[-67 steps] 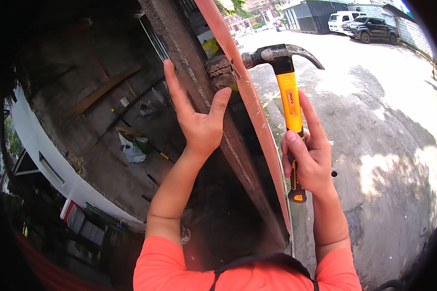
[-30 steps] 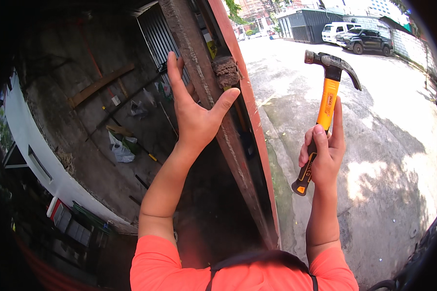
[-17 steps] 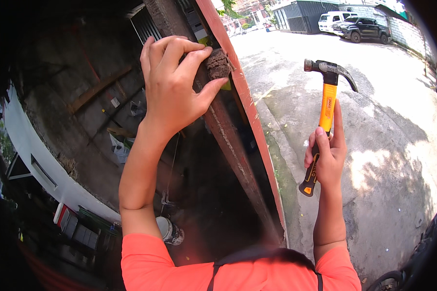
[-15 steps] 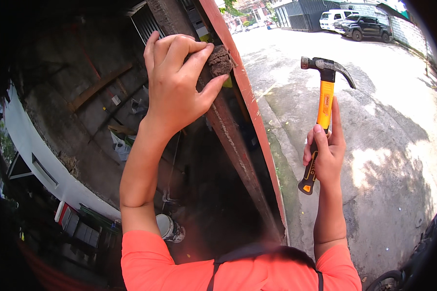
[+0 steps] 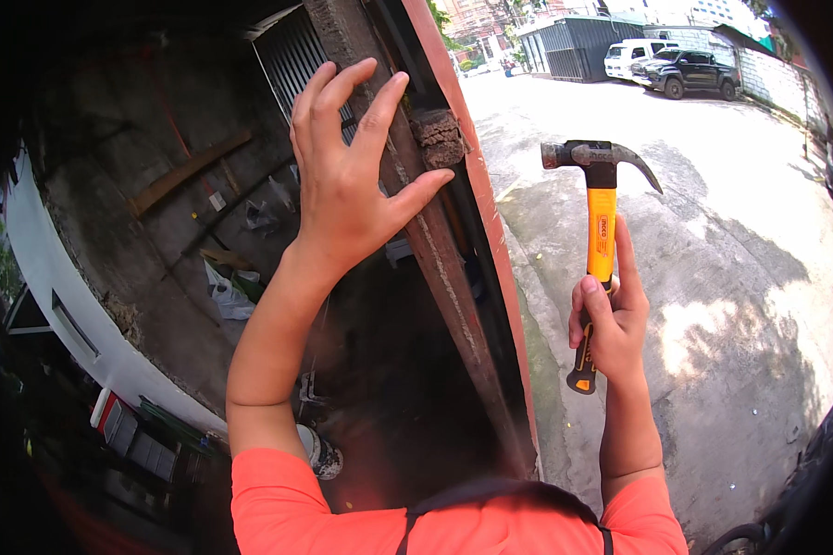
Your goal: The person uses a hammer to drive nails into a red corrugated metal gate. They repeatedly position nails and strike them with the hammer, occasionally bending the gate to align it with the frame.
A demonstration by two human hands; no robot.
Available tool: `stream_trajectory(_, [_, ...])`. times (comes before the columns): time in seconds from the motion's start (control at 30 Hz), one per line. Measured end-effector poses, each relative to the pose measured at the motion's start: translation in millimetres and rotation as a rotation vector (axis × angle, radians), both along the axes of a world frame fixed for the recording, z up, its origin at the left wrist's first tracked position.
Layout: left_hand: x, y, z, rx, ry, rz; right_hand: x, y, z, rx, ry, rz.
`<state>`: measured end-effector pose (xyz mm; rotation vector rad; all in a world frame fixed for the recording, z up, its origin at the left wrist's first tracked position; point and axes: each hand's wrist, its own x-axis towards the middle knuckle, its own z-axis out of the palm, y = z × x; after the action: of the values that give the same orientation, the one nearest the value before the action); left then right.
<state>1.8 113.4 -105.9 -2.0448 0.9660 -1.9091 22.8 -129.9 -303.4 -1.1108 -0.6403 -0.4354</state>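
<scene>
A claw hammer [image 5: 602,227] with a yellow and black handle is upright in my right hand [image 5: 617,326], its dark head at the top and its claw curving to the right. My index finger lies stretched along the handle while the others wrap the grip. My left hand [image 5: 342,180] is open with its fingers spread, beside a rough brown block [image 5: 438,139] that looks like weathered wood. The thumb tip is at the block's lower edge; whether it touches I cannot tell. That block sits between a rusty brown post [image 5: 435,250] and a pinkish-red panel edge [image 5: 492,217].
Left of the post is a dark space with a wooden plank [image 5: 190,174], a white plastic bag [image 5: 230,294] and a bucket [image 5: 324,453]. Sunlit concrete [image 5: 713,268] spreads on the right. A black pickup [image 5: 690,72] and a white van [image 5: 631,57] are parked far off.
My left hand's fingers have come off the block and spread apart. The right hand has moved slightly down and left with the hammer. The view has shifted a little.
</scene>
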Motion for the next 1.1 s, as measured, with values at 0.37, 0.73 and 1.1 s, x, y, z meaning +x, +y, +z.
stream_trajectory(0.37, [13, 13, 0, 0.107, 0.05, -0.033, -4, -7, -1, -0.025, 0.067, -0.142])
stream_trajectory(0.73, [79, 37, -10, -0.776, 0.796, -1.105, -22, -17, -5, -0.028, 0.133, -0.24])
stream_trajectory(1.1, [117, 50, -13, -0.622, 0.99, -1.07, -15, -38, -28, 0.029, 0.238, -0.277])
